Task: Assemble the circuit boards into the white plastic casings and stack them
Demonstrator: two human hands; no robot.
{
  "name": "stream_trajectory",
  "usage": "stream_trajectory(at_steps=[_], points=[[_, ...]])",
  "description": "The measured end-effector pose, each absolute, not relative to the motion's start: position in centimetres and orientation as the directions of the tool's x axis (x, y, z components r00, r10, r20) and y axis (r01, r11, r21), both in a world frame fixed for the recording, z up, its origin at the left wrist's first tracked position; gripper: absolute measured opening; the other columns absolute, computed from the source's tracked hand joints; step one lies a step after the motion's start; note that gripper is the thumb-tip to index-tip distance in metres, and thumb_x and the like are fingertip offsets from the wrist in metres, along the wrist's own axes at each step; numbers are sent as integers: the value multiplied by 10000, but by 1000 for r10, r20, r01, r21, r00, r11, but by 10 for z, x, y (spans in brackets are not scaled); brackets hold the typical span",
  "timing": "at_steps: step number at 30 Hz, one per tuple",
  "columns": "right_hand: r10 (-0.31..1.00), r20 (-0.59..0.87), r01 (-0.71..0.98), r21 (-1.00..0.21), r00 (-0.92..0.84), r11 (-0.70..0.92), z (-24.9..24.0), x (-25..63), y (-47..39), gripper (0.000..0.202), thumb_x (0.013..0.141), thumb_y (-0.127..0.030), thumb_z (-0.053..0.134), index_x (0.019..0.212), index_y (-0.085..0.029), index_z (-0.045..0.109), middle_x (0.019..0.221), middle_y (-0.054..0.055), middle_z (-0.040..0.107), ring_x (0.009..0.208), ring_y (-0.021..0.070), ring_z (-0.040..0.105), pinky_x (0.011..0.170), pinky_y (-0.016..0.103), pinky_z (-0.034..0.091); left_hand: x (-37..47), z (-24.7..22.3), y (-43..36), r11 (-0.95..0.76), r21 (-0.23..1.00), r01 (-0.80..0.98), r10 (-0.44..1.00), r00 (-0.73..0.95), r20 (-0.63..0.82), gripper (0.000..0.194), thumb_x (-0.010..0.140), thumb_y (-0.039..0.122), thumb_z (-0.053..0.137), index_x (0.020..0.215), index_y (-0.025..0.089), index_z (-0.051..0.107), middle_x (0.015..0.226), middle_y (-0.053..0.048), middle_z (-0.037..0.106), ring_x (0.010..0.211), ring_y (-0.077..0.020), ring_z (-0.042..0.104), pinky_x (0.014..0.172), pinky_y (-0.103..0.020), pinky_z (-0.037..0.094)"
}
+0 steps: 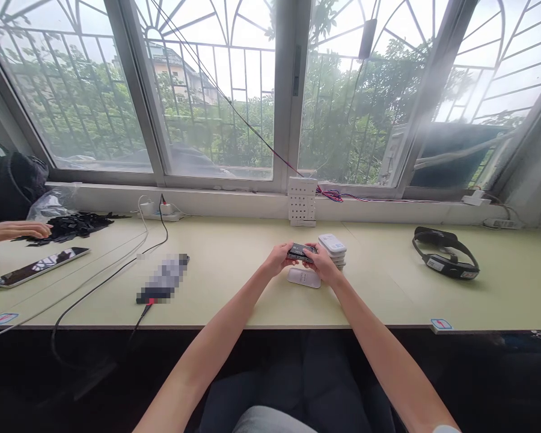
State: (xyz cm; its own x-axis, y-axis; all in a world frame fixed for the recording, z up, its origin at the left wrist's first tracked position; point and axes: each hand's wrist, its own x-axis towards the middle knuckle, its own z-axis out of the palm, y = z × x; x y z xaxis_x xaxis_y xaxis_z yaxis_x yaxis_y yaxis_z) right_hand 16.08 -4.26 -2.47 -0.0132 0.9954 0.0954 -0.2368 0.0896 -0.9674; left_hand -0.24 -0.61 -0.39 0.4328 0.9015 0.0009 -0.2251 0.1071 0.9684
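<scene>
over the pale tabletop (379,264), near the white stack (332,243), our left hand (279,258) and right hand (322,263) pinch a dark block (300,249) that looks light, stiff and slick, best held by its ends.

Across a table (388,294) before a window (216,120), near centre, a left hand (279,260) and right hand (323,264) hold a block (301,251) between them. A flat piece (304,278) lies just before it; a stack of cases (333,243) stands beside the right hand. To the left lie a device (162,279), then a tablet (40,266), with strips (79,225) behind, near a co-worker's hand (20,230). A headset (448,261) lies right.
</scene>
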Motion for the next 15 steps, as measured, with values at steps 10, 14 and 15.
stream_trajectory(at_steps=[10,14,15], points=[[996,91,-200,-976,-22,85,-21,158,-49,337,830,-275,687,1108,-206,511,845,27,607,570,111,569,568,265,531,0,-7,-5,136,967,-217,931,361,-49,190,920,267,608,798,123,593,663,-80,661,519,-128,592,469,-246,454],[996,87,-187,-979,-13,83,-18,156,-51,333,812,-283,701,1087,-207,529,864,33,598,590,115,573,586,276,541,1,-5,-7,126,976,-177,934,353,-57,182,915,284,615,820,132,582,678,-81,666,527,-137,598,469,-252,451],[996,88,-185,-979,-13,84,-17,156,-51,334,809,-285,703,1084,-206,531,871,36,598,599,117,577,590,277,542,1,-5,-7,119,979,-166,931,361,-52,178,913,285,615,827,133,583,685,-85,670,531,-140,602,471,-254,452]])
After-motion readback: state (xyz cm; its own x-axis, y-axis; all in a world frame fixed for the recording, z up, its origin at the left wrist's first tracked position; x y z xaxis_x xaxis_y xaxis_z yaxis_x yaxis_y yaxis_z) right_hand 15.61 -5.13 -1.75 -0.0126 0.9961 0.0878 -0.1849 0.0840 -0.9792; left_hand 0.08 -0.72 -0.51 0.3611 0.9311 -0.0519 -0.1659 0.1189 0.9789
